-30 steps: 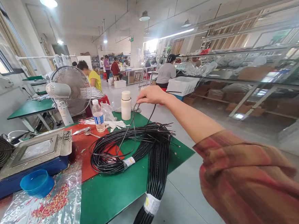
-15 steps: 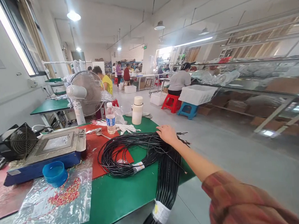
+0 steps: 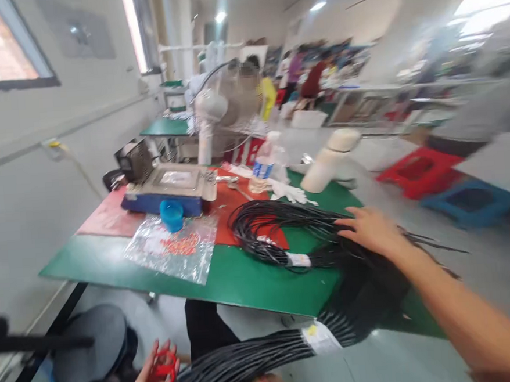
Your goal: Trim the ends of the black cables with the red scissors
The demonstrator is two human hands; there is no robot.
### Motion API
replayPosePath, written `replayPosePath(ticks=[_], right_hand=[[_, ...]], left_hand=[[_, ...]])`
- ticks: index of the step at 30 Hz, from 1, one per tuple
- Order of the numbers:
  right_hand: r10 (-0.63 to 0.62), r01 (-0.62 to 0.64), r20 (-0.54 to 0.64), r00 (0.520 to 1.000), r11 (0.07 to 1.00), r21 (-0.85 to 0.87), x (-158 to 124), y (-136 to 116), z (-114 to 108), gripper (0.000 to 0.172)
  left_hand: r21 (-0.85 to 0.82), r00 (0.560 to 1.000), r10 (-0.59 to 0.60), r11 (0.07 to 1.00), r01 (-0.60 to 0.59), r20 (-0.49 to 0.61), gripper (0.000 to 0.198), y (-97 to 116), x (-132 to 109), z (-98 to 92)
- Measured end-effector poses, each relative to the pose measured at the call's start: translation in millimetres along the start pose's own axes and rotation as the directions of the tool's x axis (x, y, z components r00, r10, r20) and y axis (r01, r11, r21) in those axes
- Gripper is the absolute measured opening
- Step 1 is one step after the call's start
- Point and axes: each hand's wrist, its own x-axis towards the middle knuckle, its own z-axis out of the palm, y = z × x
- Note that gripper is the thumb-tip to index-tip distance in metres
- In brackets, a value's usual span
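Observation:
My left hand (image 3: 146, 378) is low in the picture, its fingers curled round a pair of red-handled scissors (image 3: 166, 369); the blades are hidden. Against it runs a thick bundle of black cables (image 3: 257, 354), bound with a white wrap (image 3: 321, 339) and hanging past the table edge. My right hand (image 3: 366, 227) lies over the cables at the table's right corner, fingers spread and slightly blurred. A coiled loop of black cable (image 3: 259, 249) with a white band (image 3: 299, 260) sits to its left.
On the green table (image 3: 244, 290) stand a blue-sided heating plate (image 3: 167, 191), a blue cup (image 3: 172, 215), a bag with small red pieces (image 3: 180, 244), a water bottle (image 3: 262, 167) and a cream flask (image 3: 329, 162). Beyond are a fan (image 3: 226, 100) and stools (image 3: 419, 171).
My view has swung left and down. My left hand with the scissors has come into view. My right hand stays by the cables, its fingers now more spread.

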Motion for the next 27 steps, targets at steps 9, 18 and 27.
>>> replayPosePath(ticks=[9, 18, 27], right_hand=[[-0.591, 0.542, -0.312, 0.744, 0.262, 0.798, -126, -240, -69, 0.023], [-0.865, 0.525, -0.187, 0.466, 0.100, 0.845, -184, -369, -40, 0.026], [-0.824, 0.693, -0.360, 0.438, 0.054, 0.718, -193, -394, -38, 0.018]], left_hand=[[-0.293, 0.981, 0.104, 0.955, -0.051, 0.167, 0.036, 8, -69, 20.9], [-0.219, 0.971, 0.220, 0.956, -0.196, 0.091, 0.046, -8, -116, 7.0], [-0.167, 0.959, 0.284, 0.946, -0.279, 0.006, 0.050, -1, -117, -1.7]])
